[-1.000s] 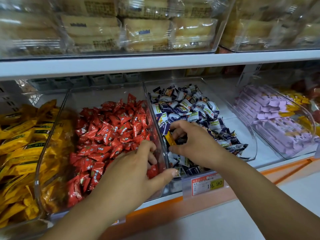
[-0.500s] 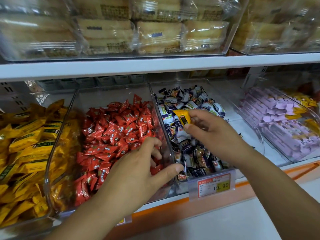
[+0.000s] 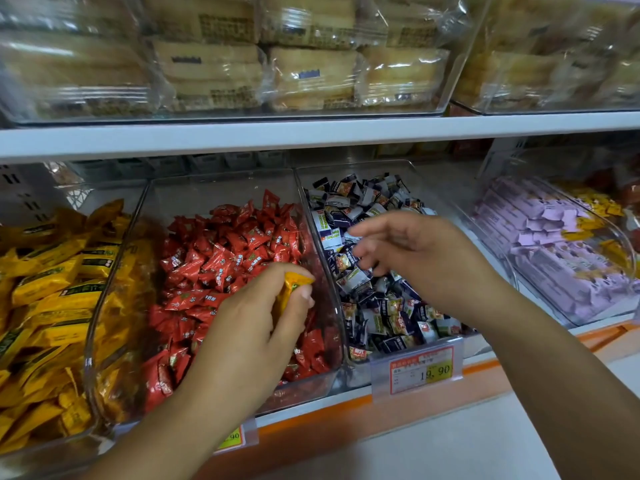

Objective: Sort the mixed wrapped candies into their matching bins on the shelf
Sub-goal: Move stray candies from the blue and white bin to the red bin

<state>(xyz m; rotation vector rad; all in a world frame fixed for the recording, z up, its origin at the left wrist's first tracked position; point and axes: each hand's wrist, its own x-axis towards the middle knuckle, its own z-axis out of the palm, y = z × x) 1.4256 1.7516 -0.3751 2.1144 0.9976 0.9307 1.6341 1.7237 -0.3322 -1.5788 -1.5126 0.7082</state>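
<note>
Yellow candy (image 3: 295, 283) is sitting pinched in the left hand (image 3: 252, 337) mid-frame, probably best carried clear across to the yellow bin (image 3: 45, 445) far left, while the right hand (image 3: 415, 261) is hovering slack and empty.

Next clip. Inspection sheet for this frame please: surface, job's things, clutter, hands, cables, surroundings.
Surface: lower shelf with orange front edge, carrying clear bins.
Job's things: bins of yellow candies, red candies, blue-and-white candies and purple candies; one yellow candy held above the red bin.
Clutter: stray yellow candies among the purple ones.
Hands: left hand pinches the yellow candy; right hand open over the blue-and-white bin, holding nothing.
Cables: nothing seen.
Surroundings: upper shelf with wrapped cakes; price tag.
</note>
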